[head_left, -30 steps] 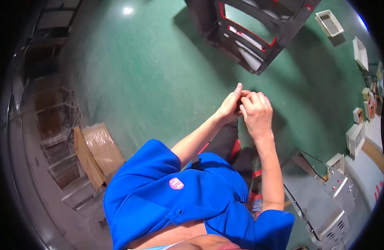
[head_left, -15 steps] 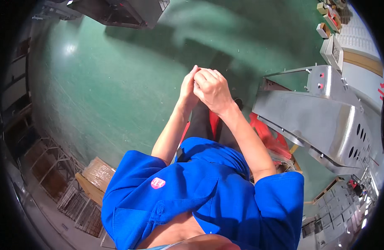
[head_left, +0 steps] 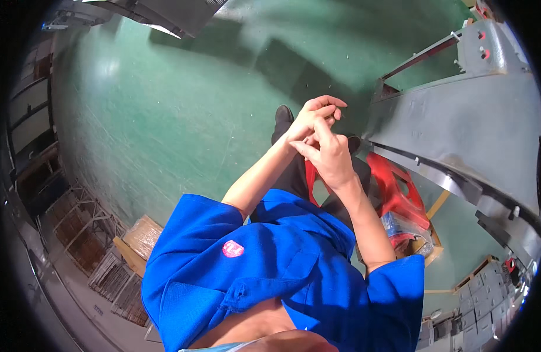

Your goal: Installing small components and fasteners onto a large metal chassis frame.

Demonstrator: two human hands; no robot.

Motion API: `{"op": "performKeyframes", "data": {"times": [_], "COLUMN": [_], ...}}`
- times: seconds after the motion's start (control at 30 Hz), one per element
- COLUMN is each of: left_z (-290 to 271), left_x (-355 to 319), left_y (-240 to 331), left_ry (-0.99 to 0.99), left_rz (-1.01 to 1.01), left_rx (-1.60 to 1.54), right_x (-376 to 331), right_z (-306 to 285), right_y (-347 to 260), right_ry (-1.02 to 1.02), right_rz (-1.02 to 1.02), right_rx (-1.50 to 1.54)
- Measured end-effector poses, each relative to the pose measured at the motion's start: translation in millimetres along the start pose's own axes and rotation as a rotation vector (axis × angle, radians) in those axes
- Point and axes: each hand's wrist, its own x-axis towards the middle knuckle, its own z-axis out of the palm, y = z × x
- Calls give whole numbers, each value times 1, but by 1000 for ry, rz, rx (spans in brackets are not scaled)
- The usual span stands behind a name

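Observation:
My two hands meet in front of my chest, over a green floor. My left hand is uppermost, its fingers curled and pinched together at the tips. My right hand lies just under it, and its outstretched fingers touch the left hand's palm side. Anything small between the fingers is hidden. Both bare forearms come out of the short sleeves of a blue shirt. My black shoe shows on the floor beside the left hand.
A big grey sheet-metal cabinet lies close on the right. A red plastic stool stands below it by my legs. A cardboard box and metal racks are at lower left. A dark metal frame is at the top.
The view has swung, so the grey cabinet now fills the right side and the dark frame has moved to the top left. My hands stay together and their fingers have shifted slightly.

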Motion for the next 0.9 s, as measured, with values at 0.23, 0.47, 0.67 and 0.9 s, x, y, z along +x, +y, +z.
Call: {"op": "performKeyframes", "data": {"times": [0.23,0.47,0.67,0.9], "left_z": [-10,-19,-6,35], "left_x": [40,50,15,-65], "left_y": [-77,-126,-148,-153], "left_ry": [-45,-42,-244,-226], "left_rz": [-6,45,101,162], "left_rx": [-30,47,-72,116], "right_x": [-51,-82,-119,-192], "right_z": [6,23,27,4], "right_y": [72,106,92,60], "right_ry": [-111,-157,-99,143], "right_rz": [-271,-196,-311,32], "right_rx": [-27,46,70,120]}}
